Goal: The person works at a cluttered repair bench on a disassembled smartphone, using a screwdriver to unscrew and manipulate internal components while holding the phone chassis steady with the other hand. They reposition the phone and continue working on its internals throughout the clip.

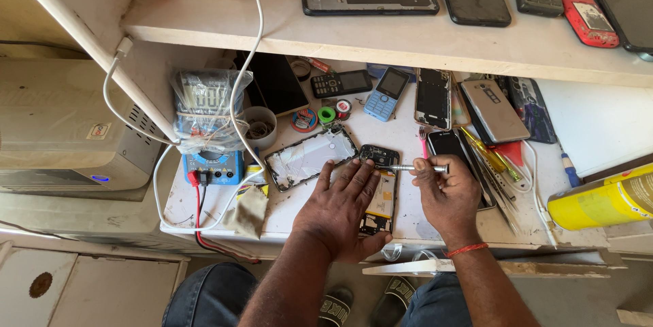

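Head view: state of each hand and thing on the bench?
left hand: flat, pressing on the opened phone
opened phone: back off, insides exposed
right hand: gripping the screwdriver
screwdriver: level, tip at the phone's top
back cover: detached, lying beside phone
multimeter: bagged, leads plugged in

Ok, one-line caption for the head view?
Left hand steadies an opened phone; right hand holds a screwdriver to it.

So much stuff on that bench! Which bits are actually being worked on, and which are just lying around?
In use:
left hand
right hand
opened phone
metal screwdriver

Lying about:
removed back cover
blue keypad phone
multimeter
yellow spray can
tape rolls
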`<act>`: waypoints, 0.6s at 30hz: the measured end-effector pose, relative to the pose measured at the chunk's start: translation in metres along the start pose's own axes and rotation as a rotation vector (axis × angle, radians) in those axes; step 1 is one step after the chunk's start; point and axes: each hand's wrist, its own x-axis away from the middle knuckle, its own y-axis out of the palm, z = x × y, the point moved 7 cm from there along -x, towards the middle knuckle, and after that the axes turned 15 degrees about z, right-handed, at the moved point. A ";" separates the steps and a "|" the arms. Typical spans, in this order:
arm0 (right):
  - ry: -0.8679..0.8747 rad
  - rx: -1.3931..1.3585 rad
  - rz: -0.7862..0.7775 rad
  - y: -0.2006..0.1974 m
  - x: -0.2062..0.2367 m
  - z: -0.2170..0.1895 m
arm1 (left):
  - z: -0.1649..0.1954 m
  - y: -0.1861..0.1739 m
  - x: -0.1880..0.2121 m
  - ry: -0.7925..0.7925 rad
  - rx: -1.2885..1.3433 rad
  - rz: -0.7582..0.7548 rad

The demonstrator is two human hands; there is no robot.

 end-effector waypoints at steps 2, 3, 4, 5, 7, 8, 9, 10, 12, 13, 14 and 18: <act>-0.006 -0.003 0.013 -0.001 0.000 -0.001 | 0.000 0.000 0.000 0.000 -0.001 0.000; -0.010 -0.005 0.020 -0.002 0.000 -0.001 | 0.000 0.000 0.000 0.000 -0.001 0.001; -0.010 -0.002 0.022 -0.002 0.000 -0.001 | 0.000 0.000 0.000 0.000 0.000 0.001; -0.008 0.001 0.024 -0.002 0.000 -0.001 | 0.000 0.000 0.000 -0.001 0.000 -0.001; 0.002 0.012 0.028 -0.002 0.000 0.000 | -0.001 0.000 0.000 0.000 -0.003 -0.005; 0.011 0.021 0.030 -0.002 0.000 0.001 | -0.001 0.000 0.000 0.002 -0.007 -0.007; 0.020 0.030 0.033 -0.002 0.001 0.002 | 0.000 0.000 0.000 0.005 -0.010 -0.010; 0.007 0.026 0.027 -0.002 0.000 0.001 | 0.000 0.001 0.000 0.002 -0.014 -0.026; -0.019 0.017 0.017 -0.002 0.001 -0.001 | 0.000 0.002 0.000 -0.005 -0.024 -0.058; -0.014 0.012 0.019 -0.002 0.001 0.000 | 0.000 0.002 0.000 -0.005 -0.022 -0.056; -0.009 0.007 0.020 -0.002 0.001 0.000 | 0.000 0.001 -0.001 -0.005 -0.020 -0.054; 0.000 0.002 0.019 -0.002 0.001 0.001 | 0.000 0.000 0.000 -0.003 -0.015 -0.047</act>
